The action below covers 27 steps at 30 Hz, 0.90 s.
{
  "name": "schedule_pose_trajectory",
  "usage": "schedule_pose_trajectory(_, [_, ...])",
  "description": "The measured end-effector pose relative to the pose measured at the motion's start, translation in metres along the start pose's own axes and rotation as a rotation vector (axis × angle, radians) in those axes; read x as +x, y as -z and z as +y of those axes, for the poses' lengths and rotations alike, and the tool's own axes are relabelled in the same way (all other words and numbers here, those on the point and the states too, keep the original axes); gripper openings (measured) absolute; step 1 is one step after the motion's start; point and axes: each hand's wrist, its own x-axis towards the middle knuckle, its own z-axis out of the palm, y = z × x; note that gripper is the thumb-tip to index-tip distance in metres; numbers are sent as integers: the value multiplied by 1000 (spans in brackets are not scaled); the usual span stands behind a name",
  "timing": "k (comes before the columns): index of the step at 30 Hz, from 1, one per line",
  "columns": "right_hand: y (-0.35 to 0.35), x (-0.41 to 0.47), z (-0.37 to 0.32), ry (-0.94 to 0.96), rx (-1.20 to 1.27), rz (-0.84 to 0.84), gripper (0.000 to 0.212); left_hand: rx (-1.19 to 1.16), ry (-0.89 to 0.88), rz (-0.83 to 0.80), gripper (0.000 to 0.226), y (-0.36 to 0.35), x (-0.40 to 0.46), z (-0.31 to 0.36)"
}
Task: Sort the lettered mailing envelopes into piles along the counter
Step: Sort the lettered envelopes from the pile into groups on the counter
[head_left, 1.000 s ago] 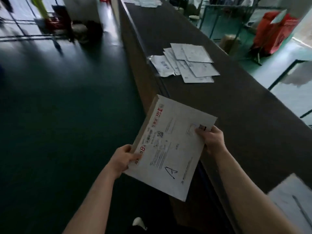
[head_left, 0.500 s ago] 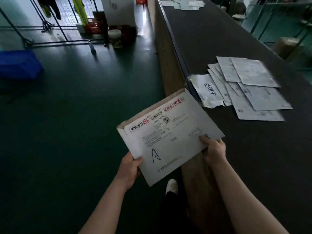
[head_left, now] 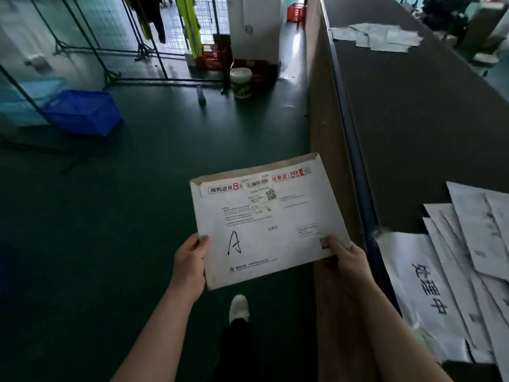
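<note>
I hold a white mailing envelope (head_left: 270, 219) marked with a handwritten "A" in front of me, over the floor just left of the counter. My left hand (head_left: 190, 266) grips its lower left corner, thumb on top. At the lower right corner my right hand (head_left: 347, 260) pinches it. One pile of envelopes (head_left: 462, 249) lies on the dark counter (head_left: 413, 119) close at my right, beside a plastic sleeve with printed characters (head_left: 427, 293). A second pile of envelopes (head_left: 377, 37) lies far down the counter.
The counter runs away along the right with a wooden side panel (head_left: 322, 133). On the green floor stand a blue crate (head_left: 82, 111), a white bucket (head_left: 241, 82), red crates (head_left: 214, 55) and metal racks (head_left: 110, 51). My white shoe (head_left: 239, 307) shows below the envelope.
I have walked forward along the counter; the near pile slid from ahead to my right side, and the far pile came closer. Both hands kept hold of the "A" envelope, which turned level.
</note>
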Motion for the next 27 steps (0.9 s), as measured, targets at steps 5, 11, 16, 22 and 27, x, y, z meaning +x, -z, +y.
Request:
schedule_pose_trajectory(5, [-69,131,-72,53,-266,-64,20,-1,-26,32,19,-23,146,46])
schedule_pose_trajectory(11, [-132,254,-177,110,-478,-48,17,8,21,56,19,-95,298,139])
schedule_pose_trajectory(16, [-140,349,-226,61,-480,16,25,67,28,-26,21,-169,398,187])
schedule_pose_trajectory(22, [-139,503,-268,10,-204,152,16,126,23,-127,20,-296,533,220])
schedule_pose_trajectory(27, [-155,630,-348,-55,31,228,15,217,56,-371,24,-399,641,280])
